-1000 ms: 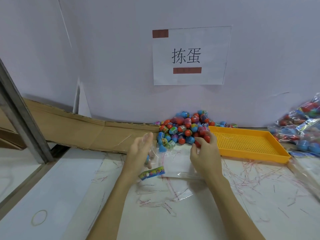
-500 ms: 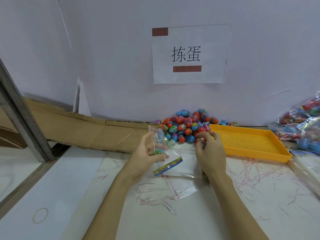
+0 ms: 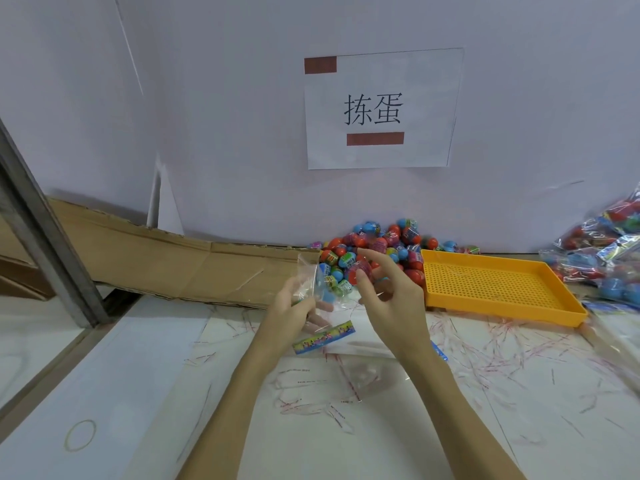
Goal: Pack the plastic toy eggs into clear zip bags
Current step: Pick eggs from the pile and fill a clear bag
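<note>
Head cam: left hand (image 3: 289,308) grips the clear zip bag (image 3: 313,289) just near of the egg pile (image 3: 375,251) – right hand (image 3: 388,299) pinches 1 red egg (image 3: 360,268) at its mouth, might slip and roll away

The table (image 3: 450,427) is a white surface. At its far edge, against the wall, lies a heap of toy eggs (image 3: 377,245), red, blue and pink. Just right of the heap sits an orange perforated tray (image 3: 491,285). Filled bags (image 3: 602,258) are piled at the far right. A strip of brown cardboard (image 3: 173,261) runs along the far left edge. Flat clear bags (image 3: 360,375) lie in the middle, one with a colourful printed strip (image 3: 323,337). Thin red-and-white scraps (image 3: 485,351) are scattered across the right half. A rubber band (image 3: 80,434) lies near left.
</note>
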### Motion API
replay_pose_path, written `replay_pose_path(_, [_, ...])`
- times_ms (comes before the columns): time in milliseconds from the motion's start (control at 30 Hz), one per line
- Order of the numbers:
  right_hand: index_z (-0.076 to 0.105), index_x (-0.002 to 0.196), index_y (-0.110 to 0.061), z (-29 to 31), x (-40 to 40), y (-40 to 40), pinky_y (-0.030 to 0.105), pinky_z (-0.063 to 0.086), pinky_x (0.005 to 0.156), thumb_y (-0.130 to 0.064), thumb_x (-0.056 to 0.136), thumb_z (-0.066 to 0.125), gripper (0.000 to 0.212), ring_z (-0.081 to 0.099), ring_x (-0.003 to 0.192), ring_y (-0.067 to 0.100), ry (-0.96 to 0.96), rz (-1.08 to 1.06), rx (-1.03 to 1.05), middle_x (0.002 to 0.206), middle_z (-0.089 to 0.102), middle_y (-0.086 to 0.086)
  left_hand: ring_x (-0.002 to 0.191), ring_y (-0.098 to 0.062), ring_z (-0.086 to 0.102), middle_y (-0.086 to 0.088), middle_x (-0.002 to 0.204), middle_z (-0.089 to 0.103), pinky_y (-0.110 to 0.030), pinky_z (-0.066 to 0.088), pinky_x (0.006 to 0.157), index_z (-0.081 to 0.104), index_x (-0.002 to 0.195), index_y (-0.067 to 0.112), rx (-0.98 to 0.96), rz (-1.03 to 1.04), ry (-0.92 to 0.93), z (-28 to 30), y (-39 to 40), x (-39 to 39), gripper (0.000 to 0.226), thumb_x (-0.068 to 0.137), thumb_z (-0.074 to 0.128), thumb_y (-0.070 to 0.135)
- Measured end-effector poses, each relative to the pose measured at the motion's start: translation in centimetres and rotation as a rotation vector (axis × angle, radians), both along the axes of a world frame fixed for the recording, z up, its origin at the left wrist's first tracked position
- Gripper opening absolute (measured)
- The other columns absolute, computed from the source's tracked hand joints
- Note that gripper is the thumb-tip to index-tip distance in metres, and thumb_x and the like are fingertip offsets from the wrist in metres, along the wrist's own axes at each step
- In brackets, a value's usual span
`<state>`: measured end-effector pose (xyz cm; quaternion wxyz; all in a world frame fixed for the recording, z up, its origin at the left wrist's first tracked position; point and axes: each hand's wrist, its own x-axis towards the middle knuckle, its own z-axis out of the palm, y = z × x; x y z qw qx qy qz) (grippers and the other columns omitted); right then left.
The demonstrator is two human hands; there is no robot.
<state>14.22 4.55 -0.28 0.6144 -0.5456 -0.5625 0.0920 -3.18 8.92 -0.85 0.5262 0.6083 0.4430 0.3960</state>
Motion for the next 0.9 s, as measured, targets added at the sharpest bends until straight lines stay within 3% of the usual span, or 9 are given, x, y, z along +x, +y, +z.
replay_pose_path(100, [0.064, 0.132, -0.024, -0.1, 0.0, 0.1, 0.014, 0.055, 0.063, -0.022, 0.096, 0.069, 0.036, 0.068, 0.082, 0.002, -0.015, -0.017, -0.03, 0.092, 0.069, -0.017, 0.085, -0.022, 0.078, -0.002, 0.102, 0.079, -0.027, 0.062, 0.072, 0.042, 0.141, 0.026, 0.024, -0.032, 0.039, -0.2, -0.1, 0.2, 0.048, 0.101, 0.052, 0.001])
replay_pose_path(200, [0.064, 0.131, -0.019, -0.1, -0.1, 0.0, 0.011, 0.054, 0.066, -0.015, 0.093, 0.072, 0.038, 0.066, 0.09, -0.001, -0.081, -0.027, -0.031, 0.108, 0.069, -0.008, 0.096, -0.012, 0.077, 0.004, 0.123, 0.073, -0.03, 0.063, 0.081, 0.045, 0.13, 0.028, 0.065, -0.082, 0.073, -0.7, -0.1, 0.2, 0.051, 0.095, 0.069, 0.001])
replay_pose_path(300, [0.065, 0.123, -0.021, -0.2, -0.2, -0.1, 0.025, 0.059, 0.072, -0.013, 0.091, 0.074, 0.034, 0.066, 0.089, 0.009, -0.073, 0.0, -0.008, 0.108, 0.068, -0.005, 0.105, -0.007, 0.073, 0.015, 0.121, 0.071, -0.031, 0.06, 0.09, 0.05, 0.126, 0.036, 0.155, -0.094, 0.125, -0.9, 0.1, -0.2, 0.055, 0.087, 0.082, 0.014])
replay_pose_path(400, [0.061, 0.111, -0.023, 0.1, -0.4, -0.1, 0.033, 0.059, 0.076, -0.015, 0.088, 0.076, 0.028, 0.065, 0.092, 0.011, -0.045, -0.018, 0.01, 0.102, 0.066, -0.008, 0.1, -0.003, 0.073, 0.018, 0.113, 0.072, -0.022, 0.061, 0.08, 0.056, 0.121, 0.042, 0.172, -0.1, 0.114, -1.0, 0.1, -0.4, 0.051, 0.084, 0.086, 0.023])
replay_pose_path(533, [0.059, 0.115, -0.021, 0.7, -0.2, -0.4, 0.017, 0.057, 0.078, -0.012, 0.088, 0.077, 0.033, 0.064, 0.092, 0.0, -0.135, -0.082, 0.131, 0.101, 0.065, -0.013, 0.082, -0.013, 0.078, 0.013, 0.098, 0.078, -0.027, 0.063, 0.073, 0.059, 0.117, 0.038, 0.168, -0.107, 0.115, -1.0, 0.2, -0.2, 0.037, 0.088, 0.082, 0.032])
replay_pose_path(600, [0.061, 0.122, -0.016, 0.7, -0.1, -0.4, 0.015, 0.055, 0.08, -0.013, 0.091, 0.074, 0.033, 0.062, 0.098, 0.003, -0.186, -0.092, 0.168, 0.109, 0.065, -0.008, 0.079, -0.013, 0.078, 0.012, 0.093, 0.078, -0.028, 0.063, 0.073, 0.058, 0.117, 0.04, 0.18, -0.119, 0.148, -1.0, 0.2, -0.1, 0.035, 0.09, 0.08, 0.033])
replay_pose_path(667, [0.061, 0.133, -0.015, 0.8, -0.2, -0.3, 0.018, 0.056, 0.08, -0.014, 0.095, 0.068, 0.038, 0.061, 0.103, 0.008, -0.216, -0.065, 0.168, 0.119, 0.062, -0.007, 0.077, -0.013, 0.078, 0.015, 0.094, 0.077, -0.025, 0.062, 0.071, 0.059, 0.115, 0.044, 0.19, -0.138, 0.148, -1.0, 0.2, -0.2, 0.034, 0.091, 0.08, 0.033])
replay_pose_path(800, [0.057, 0.144, -0.018, 0.9, -0.1, -0.2, 0.01, 0.053, 0.08, -0.01, 0.097, 0.065, 0.048, 0.058, 0.108, 0.005, -0.266, 0.048, 0.166, 0.124, 0.058, -0.012, 0.078, -0.014, 0.077, 0.018, 0.096, 0.074, -0.023, 0.061, 0.067, 0.063, 0.109, 0.052, 0.175, -0.161, 0.113, -0.7, 0.0, -0.3, 0.039, 0.083, 0.087, 0.037])
replay_pose_path(900, [0.055, 0.144, -0.022, 0.9, 0.1, -0.3, 0.007, 0.05, 0.075, -0.011, 0.098, 0.064, 0.048, 0.06, 0.099, 0.0, -0.267, 0.076, 0.109, 0.118, 0.057, -0.016, 0.083, -0.015, 0.076, 0.012, 0.096, 0.076, -0.028, 0.064, 0.07, 0.066, 0.114, 0.049, 0.188, -0.181, 0.115, -0.7, 0.0, -0.2, 0.043, 0.079, 0.089, 0.042])
